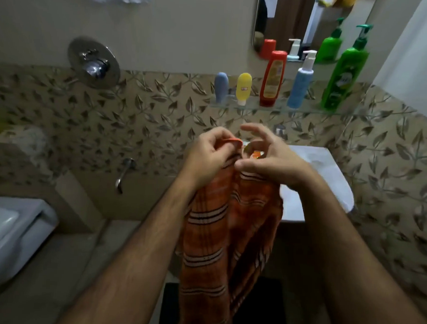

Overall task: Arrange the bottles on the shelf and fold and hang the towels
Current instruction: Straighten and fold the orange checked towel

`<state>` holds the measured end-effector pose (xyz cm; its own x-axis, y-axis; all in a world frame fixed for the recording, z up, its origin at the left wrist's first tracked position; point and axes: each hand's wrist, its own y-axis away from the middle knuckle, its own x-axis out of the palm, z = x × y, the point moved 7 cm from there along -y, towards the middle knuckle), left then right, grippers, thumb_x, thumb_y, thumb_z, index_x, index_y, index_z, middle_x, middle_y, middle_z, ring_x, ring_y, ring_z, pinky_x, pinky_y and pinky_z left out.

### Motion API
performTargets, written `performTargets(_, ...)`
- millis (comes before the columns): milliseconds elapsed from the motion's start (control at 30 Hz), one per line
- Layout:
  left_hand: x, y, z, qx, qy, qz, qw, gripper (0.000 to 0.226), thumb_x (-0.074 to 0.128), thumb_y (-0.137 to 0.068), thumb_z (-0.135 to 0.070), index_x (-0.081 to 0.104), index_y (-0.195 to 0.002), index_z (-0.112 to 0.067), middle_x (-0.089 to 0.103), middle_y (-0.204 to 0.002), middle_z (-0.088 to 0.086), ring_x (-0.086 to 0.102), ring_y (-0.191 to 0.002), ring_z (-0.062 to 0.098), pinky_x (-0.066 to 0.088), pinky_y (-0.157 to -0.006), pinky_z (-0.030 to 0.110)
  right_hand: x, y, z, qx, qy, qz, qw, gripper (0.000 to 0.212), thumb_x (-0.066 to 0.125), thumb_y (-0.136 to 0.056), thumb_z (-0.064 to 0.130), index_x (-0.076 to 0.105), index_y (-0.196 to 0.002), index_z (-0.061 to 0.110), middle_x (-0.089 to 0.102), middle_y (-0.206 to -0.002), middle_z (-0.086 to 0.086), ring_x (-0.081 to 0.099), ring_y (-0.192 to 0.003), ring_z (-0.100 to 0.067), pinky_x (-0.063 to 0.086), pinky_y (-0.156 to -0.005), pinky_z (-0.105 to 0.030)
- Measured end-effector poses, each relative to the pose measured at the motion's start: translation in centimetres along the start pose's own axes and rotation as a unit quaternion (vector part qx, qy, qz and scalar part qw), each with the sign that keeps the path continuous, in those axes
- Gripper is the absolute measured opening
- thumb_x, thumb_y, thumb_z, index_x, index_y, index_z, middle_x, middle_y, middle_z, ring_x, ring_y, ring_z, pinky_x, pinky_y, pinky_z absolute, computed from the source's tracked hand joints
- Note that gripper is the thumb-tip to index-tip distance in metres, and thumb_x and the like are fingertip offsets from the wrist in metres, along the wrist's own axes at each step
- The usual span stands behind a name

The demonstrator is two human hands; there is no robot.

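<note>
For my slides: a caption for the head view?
Both hands hold an orange striped towel below five shelved bottles.

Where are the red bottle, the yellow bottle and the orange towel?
red bottle point(272, 78), head view, on its label at mid-body.
yellow bottle point(243, 87), head view, on the middle of its body.
orange towel point(219, 235), head view, on the hanging striped cloth below the hands.
</note>
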<state>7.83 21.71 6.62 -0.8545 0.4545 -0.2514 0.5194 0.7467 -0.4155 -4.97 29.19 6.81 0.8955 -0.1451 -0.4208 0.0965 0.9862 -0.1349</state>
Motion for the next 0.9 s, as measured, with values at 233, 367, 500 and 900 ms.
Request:
performTargets(233, 3.4, 0.9, 2.9, -0.095, 0.072, 0.126, 0.985, 0.015, 0.077, -0.075, -0.021, 0.069, -0.088, -0.024, 0.069, -0.083, 0.003, 0.062, -0.076, 0.012, 0.052, -0.07, 0.025, -1.5, 0.1, -1.7, -0.038, 0.004, 0.02, 0.999, 0.015, 0.061, -0.08, 0.019, 0.069, -0.071, 0.011, 0.057, -0.058, 0.006, 0.051, -0.055, -0.004, 0.039, -0.051, -0.018)
performTargets(367, 3.5, 3.4, 7.5, -0.201, 0.113, 0.152, 0.961, 0.009, 0.071, -0.083, -0.018, 0.073, -0.092, -0.016, 0.072, -0.084, -0.002, 0.067, -0.077, 0.011, 0.055, -0.069, 0.022, -7.3, -0.4, -3.7, -0.034, -0.093, -0.071, 0.993, 0.02, 0.061, -0.08, 0.023, 0.065, -0.061, 0.022, 0.055, -0.057, 0.007, 0.052, -0.056, -0.009, 0.041, -0.053, -0.02)
performTargets(500, 3.2, 1.4, 6.6, -0.168, 0.134, 0.086, 0.973, 0.01, 0.07, -0.083, -0.023, 0.074, -0.073, -0.024, 0.069, -0.069, -0.007, 0.061, -0.062, 0.002, 0.048, -0.056, 0.014, -9.4, -1.2, -7.5, 0.043, -0.113, -0.1, 0.988, 0.02, 0.05, -0.073, 0.018, 0.063, -0.058, 0.021, 0.05, -0.054, 0.005, 0.046, -0.052, -0.01, 0.034, -0.051, -0.022)
performTargets(900, 6.7, -1.1, 7.7, -0.197, 0.031, 0.107, 0.974, 0.015, 0.079, -0.066, -0.034, 0.074, -0.075, -0.022, 0.067, -0.067, -0.007, 0.06, -0.062, 0.003, 0.047, -0.058, 0.018, -3.2, -1.5, -10.8, 0.022, -0.156, 0.185, 0.97, 0.015, 0.069, -0.087, 0.013, 0.073, -0.074, 0.018, 0.063, -0.057, 0.007, 0.056, -0.049, -0.002, 0.044, -0.05, -0.012)
